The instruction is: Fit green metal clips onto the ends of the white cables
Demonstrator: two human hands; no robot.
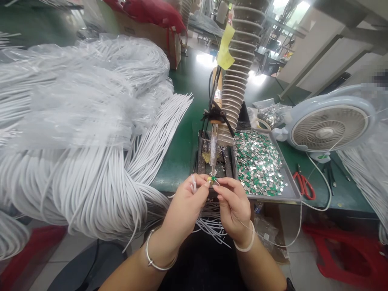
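Both hands meet at the tip of an upright soldering iron (pixel 214 143). My left hand (pixel 186 204) is closed in a pinch, with a short piece of white cable (pixel 193 184) showing between its fingers. At its fingertips is a small yellow bit I cannot make out. My right hand (pixel 234 204) pinches a thin solder wire (pixel 274 244), which trails over the wrist and loops off to the right. A small green circuit board (pixel 214 178) sits between the two hands' fingertips, just under the iron's tip. Which fingers bear it is partly hidden.
Bundled white cables (pixel 75 178) cover the left side, partly under plastic. A metal tray (pixel 292 190) of small green boards stands at right, beside red-handled cutters (pixel 304 186) and a fan (pixel 330 125). A ribbed duct (pixel 242 60) hangs behind the iron. Red stools flank the bench.
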